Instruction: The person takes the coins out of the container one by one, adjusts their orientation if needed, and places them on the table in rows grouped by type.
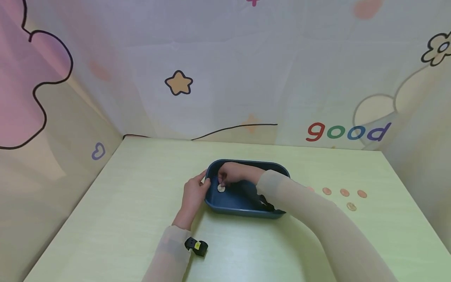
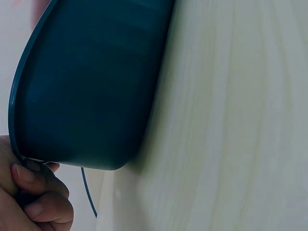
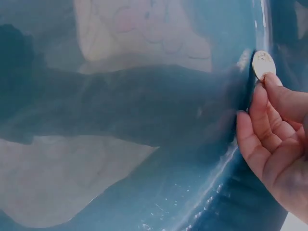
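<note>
A dark blue plastic tub [image 1: 243,212] with rounded corners sits on the table. Inside it, near the left end, my right hand [image 1: 230,173] pinches a round, pale gold coin [image 1: 221,188] between thumb and fingertips. The right wrist view shows this coin [image 3: 264,64] held on edge by the tub's inner wall; whether it touches the wall I cannot tell. My left hand [image 1: 195,192] grips the tub's left end at the rim. In the left wrist view, curled fingers [image 2: 45,204] lie against the tub's outer side [image 2: 91,96].
To the right of the tub, several coins lie on the pale table [image 1: 141,196], among them a copper-coloured coin [image 1: 344,192] and a golden coin [image 1: 351,206]. My right sleeve partly covers others. A printed cloth backdrop [image 1: 225,78] stands behind the table.
</note>
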{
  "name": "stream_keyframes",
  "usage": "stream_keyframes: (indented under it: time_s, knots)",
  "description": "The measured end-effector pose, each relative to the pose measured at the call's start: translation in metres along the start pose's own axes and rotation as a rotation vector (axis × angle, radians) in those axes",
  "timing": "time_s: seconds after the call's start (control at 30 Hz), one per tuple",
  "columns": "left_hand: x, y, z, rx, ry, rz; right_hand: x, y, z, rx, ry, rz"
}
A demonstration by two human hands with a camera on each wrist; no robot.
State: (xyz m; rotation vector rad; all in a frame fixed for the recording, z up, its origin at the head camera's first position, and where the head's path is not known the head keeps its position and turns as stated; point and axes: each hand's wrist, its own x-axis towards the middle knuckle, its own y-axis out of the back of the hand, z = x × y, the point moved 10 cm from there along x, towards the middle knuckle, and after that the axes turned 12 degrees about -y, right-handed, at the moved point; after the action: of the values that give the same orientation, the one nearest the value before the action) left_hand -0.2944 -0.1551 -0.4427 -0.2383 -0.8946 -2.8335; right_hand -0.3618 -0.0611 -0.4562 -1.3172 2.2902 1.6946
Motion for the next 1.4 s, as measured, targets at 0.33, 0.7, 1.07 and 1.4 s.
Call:
stream_keyframes:
  time_s: [0.33,0.7,1.07,1.4]
  knots:
    - [-0.003,0.003,-0.001,0.008,0.002,0.01,-0.019,0.019,0.005,0.066,-0.006,0.01]
    - [-0.002,0.002,0.0,0.0,0.003,0.002,-0.056,0.05,0.017,0.09,-0.036,0.098]
    - [0.0,0.001,0.004,-0.002,-0.018,-0.004,-0.097,0.058,0.043,0.156,-0.055,0.167]
    - [0.0,-0.001,0.001,-0.009,-0.008,-0.012,-0.126,0.055,0.074,0.242,-0.1,0.215]
